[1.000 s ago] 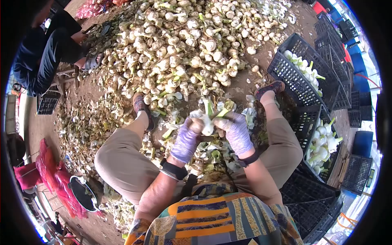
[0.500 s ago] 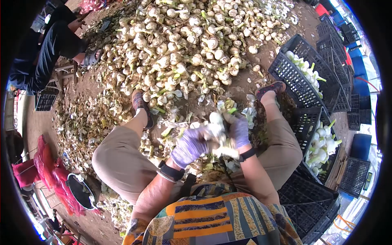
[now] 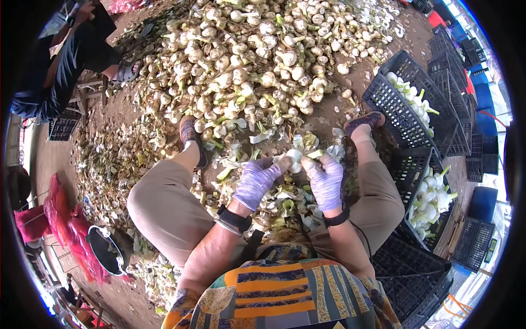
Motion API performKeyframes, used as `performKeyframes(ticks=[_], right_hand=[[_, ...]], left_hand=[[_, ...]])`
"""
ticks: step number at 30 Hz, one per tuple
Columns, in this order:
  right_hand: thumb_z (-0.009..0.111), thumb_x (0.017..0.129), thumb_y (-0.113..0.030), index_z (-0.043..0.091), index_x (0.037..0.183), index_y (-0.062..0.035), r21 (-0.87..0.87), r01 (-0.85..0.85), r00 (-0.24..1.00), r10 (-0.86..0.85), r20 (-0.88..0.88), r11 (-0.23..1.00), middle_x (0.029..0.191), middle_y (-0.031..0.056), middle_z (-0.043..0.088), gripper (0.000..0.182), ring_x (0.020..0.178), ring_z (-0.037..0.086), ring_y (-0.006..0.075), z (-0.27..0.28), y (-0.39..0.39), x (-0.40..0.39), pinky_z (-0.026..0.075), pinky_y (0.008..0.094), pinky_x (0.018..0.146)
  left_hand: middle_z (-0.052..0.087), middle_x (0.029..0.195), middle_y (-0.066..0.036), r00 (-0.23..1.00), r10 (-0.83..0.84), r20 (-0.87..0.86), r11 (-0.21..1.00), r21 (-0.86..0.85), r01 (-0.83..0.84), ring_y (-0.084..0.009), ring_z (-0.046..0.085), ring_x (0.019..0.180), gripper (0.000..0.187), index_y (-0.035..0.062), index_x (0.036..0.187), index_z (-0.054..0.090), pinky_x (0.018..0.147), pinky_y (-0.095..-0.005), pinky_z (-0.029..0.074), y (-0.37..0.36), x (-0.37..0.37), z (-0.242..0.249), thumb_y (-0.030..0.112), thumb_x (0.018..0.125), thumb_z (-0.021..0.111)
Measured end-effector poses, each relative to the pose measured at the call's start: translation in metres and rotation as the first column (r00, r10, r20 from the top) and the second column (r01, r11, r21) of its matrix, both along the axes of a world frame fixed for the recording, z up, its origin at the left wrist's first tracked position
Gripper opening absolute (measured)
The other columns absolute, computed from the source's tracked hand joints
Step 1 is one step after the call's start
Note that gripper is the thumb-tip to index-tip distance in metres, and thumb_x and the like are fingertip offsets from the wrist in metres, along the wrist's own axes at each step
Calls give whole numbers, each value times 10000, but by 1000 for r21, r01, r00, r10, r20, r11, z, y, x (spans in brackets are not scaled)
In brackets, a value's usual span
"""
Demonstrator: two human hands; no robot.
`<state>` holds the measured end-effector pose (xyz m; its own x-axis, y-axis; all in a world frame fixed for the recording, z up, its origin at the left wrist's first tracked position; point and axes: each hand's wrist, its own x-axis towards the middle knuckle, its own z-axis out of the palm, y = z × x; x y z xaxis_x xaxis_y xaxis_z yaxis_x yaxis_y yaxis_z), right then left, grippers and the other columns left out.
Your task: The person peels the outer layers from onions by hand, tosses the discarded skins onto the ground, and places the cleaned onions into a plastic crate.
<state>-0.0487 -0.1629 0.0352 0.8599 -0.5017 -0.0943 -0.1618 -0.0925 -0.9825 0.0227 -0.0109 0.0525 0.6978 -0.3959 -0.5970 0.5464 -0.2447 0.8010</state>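
Between my gloved hands is a peeled white garlic bulb, held above the ground in front of me. The fingertips of my left hand are closed on the bulb's side. My right hand pinches at its short pale-green stem. Both gloves are purple and white with dirty fingertips. Below them lie loose garlic skins and leaf scraps. A large heap of unpeeled garlic spreads out beyond my feet.
To my right, one black crate and another black crate hold cleaned garlic. Lower right is a dark crate. A black bucket and red mesh bags lie at left. Another person's leg shows upper left.
The blurred skins at the bulb have dropped away, leaving it smooth and white. My hands have moved slightly apart, and my left fingers now hold its side.
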Motion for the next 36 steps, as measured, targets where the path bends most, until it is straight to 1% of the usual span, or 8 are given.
performKeyframes(ticks=[3,5,7,8,10,14,22,36], right_hand=[[643,812,-73,626,859,-22,-220,-40,999,40,-7,975,661,-45,552,71,536,442,13,-30,-5,-9,338,176,470],[640,814,-96,620,860,-7,-95,-3,1000,4,7,995,662,-18,561,102,532,466,36,-13,3,-4,363,189,470],[628,816,-121,611,862,16,432,122,992,-118,-36,894,650,20,562,146,518,496,80,8,6,2,392,214,460],[619,813,-134,605,861,31,515,135,989,-144,-22,847,633,45,556,172,504,513,118,10,5,4,411,240,449],[615,814,-128,605,863,32,515,143,988,-150,-29,845,631,44,554,168,503,513,118,7,0,6,412,243,448],[635,804,-116,619,862,7,480,139,990,-140,-35,866,668,24,578,137,539,511,83,9,1,4,410,216,469],[667,787,-115,646,879,-11,233,91,995,-80,-57,968,740,4,616,140,650,519,65,-4,5,-5,423,232,596],[626,817,-149,605,864,-18,489,173,985,-162,-66,855,680,5,560,141,561,522,87,9,10,-4,428,217,484]], left_hand=[[604,678,-16,1000,-22,-19,995,-102,20,-65,510,573,370,-35,877,646,509,-219,405,2,0,-6,322,794,696],[616,699,-27,996,-50,-73,995,-85,44,-74,521,589,302,-42,880,643,514,-226,417,3,2,-6,236,776,704],[626,734,-33,995,-93,44,994,-48,96,-81,532,610,224,-52,909,635,532,-232,432,3,-2,-22,119,770,670],[626,734,-33,995,-94,44,994,-50,96,-81,532,610,224,-52,909,635,532,-232,432,2,-5,-32,119,770,670],[612,688,-34,871,-27,490,999,37,10,-81,532,594,166,-26,884,631,543,-234,432,1,-9,-38,73,751,651],[626,731,-41,997,58,42,987,-149,-51,-91,548,624,228,-33,920,641,575,-233,444,6,-5,-19,134,766,665],[612,717,-17,999,-42,5,992,-116,42,-65,492,609,371,-67,930,639,537,-244,413,-1,-2,-8,276,798,685],[584,646,-7,1000,9,1,992,-128,-9,-67,485,554,244,-40,850,652,505,-227,407,-1,-2,-4,200,806,653]])
